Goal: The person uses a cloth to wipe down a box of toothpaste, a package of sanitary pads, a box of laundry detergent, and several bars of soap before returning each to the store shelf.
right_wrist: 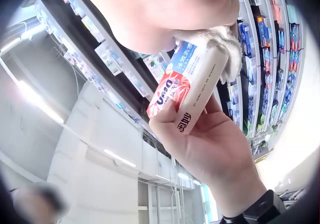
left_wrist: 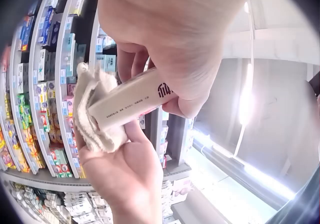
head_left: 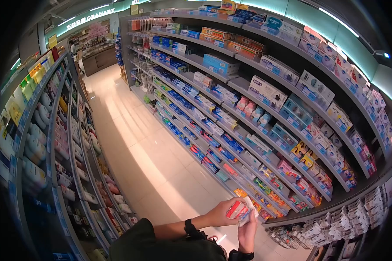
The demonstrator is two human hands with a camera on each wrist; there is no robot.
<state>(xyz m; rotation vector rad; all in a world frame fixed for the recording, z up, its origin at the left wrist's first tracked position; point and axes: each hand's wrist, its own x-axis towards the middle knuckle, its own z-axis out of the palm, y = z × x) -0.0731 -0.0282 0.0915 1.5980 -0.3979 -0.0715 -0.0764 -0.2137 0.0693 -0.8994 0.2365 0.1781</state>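
Note:
My left hand [head_left: 222,213] grips an OMO soap bar pack [right_wrist: 187,81], red and blue on its front, with a white side bearing dark lettering. In the left wrist view, thumb and fingers curl round one end of the pack. A white cloth [left_wrist: 92,111] wraps the pack's other end. My right hand [head_left: 247,232] holds the cloth against it, palm and fingers showing below the cloth in the left wrist view. The hands are close together, raised in front of the shelves. Dark bands circle both wrists.
A long shelf unit [head_left: 244,82] with boxed toiletries runs along the right. Another shelf [head_left: 52,130] with bottles stands left. Between them a tiled aisle [head_left: 148,148] leads to a wooden counter [head_left: 98,61]. Hanging white packs [head_left: 335,222] are at lower right.

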